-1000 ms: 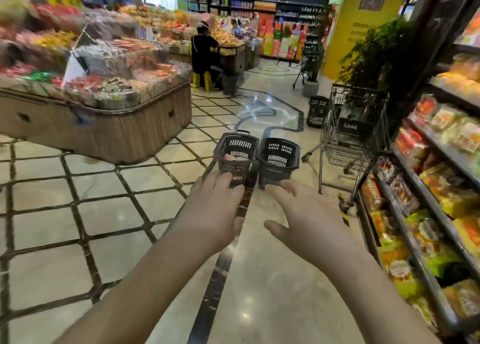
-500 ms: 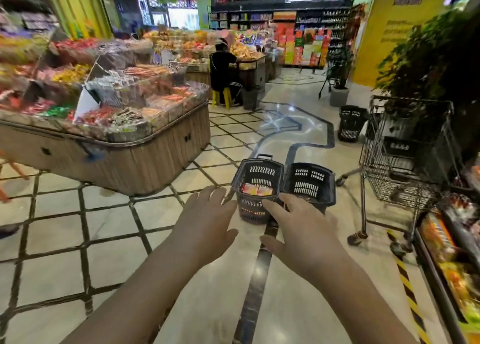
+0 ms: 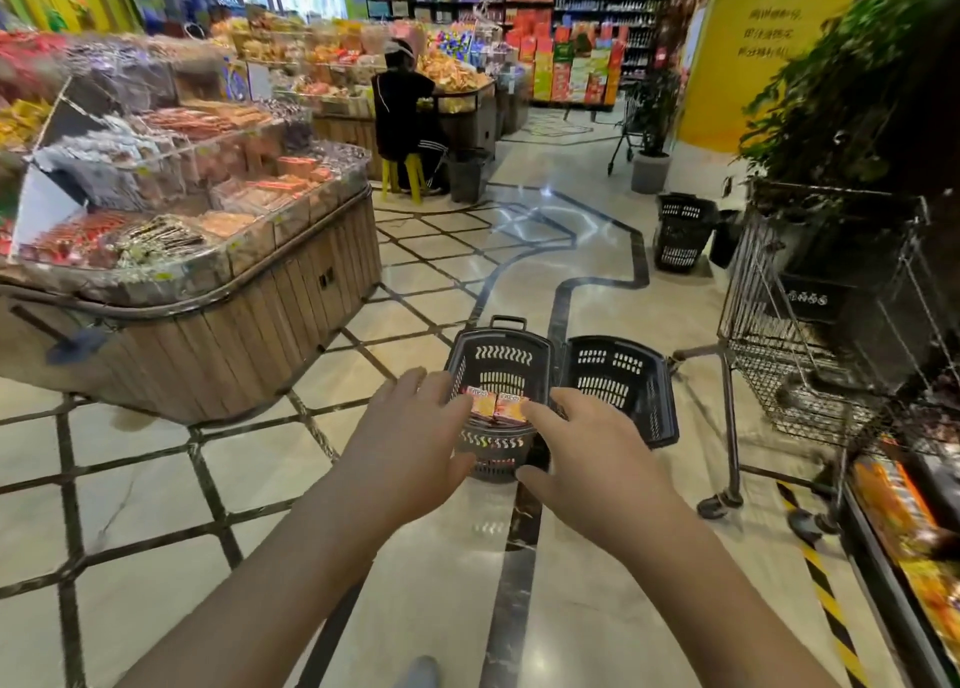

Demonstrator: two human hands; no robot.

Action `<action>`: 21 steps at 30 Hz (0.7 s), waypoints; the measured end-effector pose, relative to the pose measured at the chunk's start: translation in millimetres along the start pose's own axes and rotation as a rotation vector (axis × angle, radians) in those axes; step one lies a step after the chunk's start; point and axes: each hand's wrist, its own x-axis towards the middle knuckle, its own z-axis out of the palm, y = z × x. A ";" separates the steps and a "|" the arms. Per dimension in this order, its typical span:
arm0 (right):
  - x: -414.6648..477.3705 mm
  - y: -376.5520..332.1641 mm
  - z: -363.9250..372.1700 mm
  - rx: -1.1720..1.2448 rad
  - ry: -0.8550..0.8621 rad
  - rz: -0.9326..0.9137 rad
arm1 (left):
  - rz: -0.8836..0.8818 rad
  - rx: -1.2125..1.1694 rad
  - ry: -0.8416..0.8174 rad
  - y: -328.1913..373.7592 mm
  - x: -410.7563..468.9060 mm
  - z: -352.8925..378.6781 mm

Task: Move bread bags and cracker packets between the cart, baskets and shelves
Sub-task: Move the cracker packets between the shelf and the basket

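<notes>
**Change from the earlier frames**

- The view has advanced along the floor (image 3: 156, 479) toward two black baskets, which now sit nearer and lower in frame.
- The left hand (image 3: 410, 448) was short of the left basket (image 3: 498, 360). It now overlaps that basket's near-left rim in the view. Contact cannot be confirmed. Its grip is apart as before, fingers straight and spread, holding nothing.
- The cracker packets (image 3: 496, 406) are two orange-and-red packs lying side by side inside the left basket. They now show more fully between the two hands.
- The right hand (image 3: 587, 459) now reaches over the near-right rim of the same basket, index finger directed toward the packets. Its grip is unchanged: apart, nothing held.
- The right basket (image 3: 618, 370) stands against the right side of the left basket.
- The wire cart (image 3: 810, 324) has shifted toward the right edge of the view.

**Surface and room**

- At left, a wood-slatted display surface (image 3: 208, 324) carries tiered clear bins of wrapped snacks.
- Behind it, a person in dark clothing (image 3: 402, 116) sits on a yellow stool (image 3: 402, 175) at a second display.
- The floor is pale glossy tile, with a dark diagonal grid at left and a dark inlaid band curving through the centre.
- A third black basket (image 3: 680, 233) stands on the floor beyond the cart, near a potted plant (image 3: 652, 116) beside a yellow wall (image 3: 753, 53).
- At far right, a low shelf (image 3: 904, 521) holds orange packaged goods, which are blurred.
- Black-and-yellow striped tape (image 3: 826, 599) runs along the floor beside the shelf.
</notes>
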 end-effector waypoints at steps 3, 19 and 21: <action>71.0 -10.6 7.1 0.005 -0.014 0.013 | 0.026 -0.017 -0.003 -43.6 62.3 6.2; 347.6 12.0 30.0 0.022 -0.144 0.126 | 0.161 -0.087 -0.085 -161.7 339.0 46.8; 377.9 25.3 40.7 0.017 -0.152 0.115 | 0.173 -0.090 -0.099 -166.0 371.3 53.8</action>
